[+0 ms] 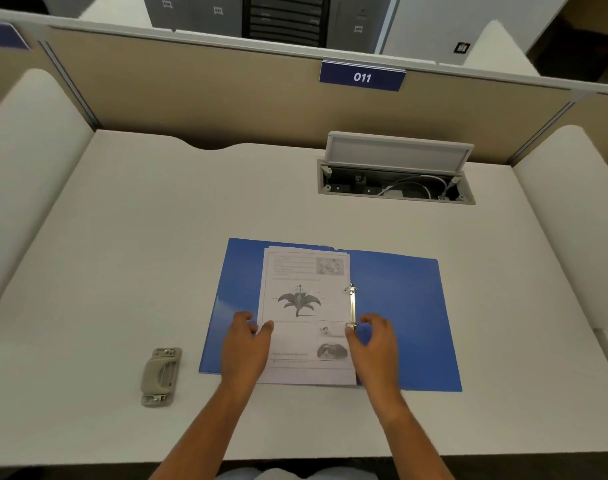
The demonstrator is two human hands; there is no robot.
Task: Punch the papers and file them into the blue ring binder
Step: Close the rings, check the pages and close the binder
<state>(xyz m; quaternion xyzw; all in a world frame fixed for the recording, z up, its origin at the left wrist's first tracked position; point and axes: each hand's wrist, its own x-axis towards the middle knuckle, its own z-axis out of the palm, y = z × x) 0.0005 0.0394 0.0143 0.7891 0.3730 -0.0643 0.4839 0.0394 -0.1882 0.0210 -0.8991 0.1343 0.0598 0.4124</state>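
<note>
Two bare forearms come up from the bottom edge of the view, uncovered from the elbow end to the wrist, with no sleeve, cuff, watch or band showing on either. The bare left hand (245, 344) and the bare right hand (373, 344) carry no glove, and no ring can be made out on the fingers. Between the forearms at the bottom edge lies a strip of pale light-blue cloth (295, 474), blurred, its garment unclear.

One blue binder (410, 317) lies open mid-desk, holding one stack of papers (304, 341) and two metal rings (351, 308). One hole punch (161, 375) sits toward the desk's (122, 237) near-left edge. Two hands (243, 344) show.
</note>
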